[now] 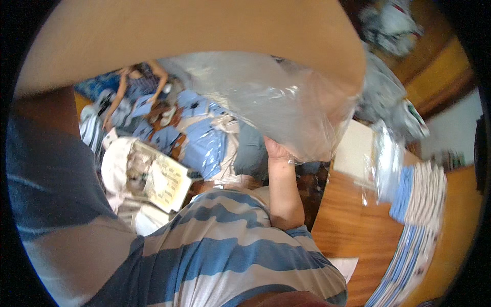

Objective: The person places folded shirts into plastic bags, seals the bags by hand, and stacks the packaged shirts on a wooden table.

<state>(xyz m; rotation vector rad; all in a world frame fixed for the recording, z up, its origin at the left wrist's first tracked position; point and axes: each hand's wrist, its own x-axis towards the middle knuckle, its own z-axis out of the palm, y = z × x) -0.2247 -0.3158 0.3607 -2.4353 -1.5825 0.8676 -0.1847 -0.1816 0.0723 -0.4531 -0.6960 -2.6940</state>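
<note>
A large clear plastic bag (245, 97) spreads across the upper middle, in front of my chest. My right hand (277, 148) is at its lower edge, with the fingers closed on the film and partly hidden by it. Across the top passes my left forearm, raised very close to the camera. My left hand (327, 110) seems to be inside or behind the crumpled film; only a blurred skin-toned shape shows through, and its fingers cannot be made out.
At right, a wooden table (342, 220) bears a long row of folded blue and white garments (419, 199) and clear packets (386, 163). A cream box (171, 181) stands at left. Another person (140, 82) sits beyond, among folded blue garments (204, 146).
</note>
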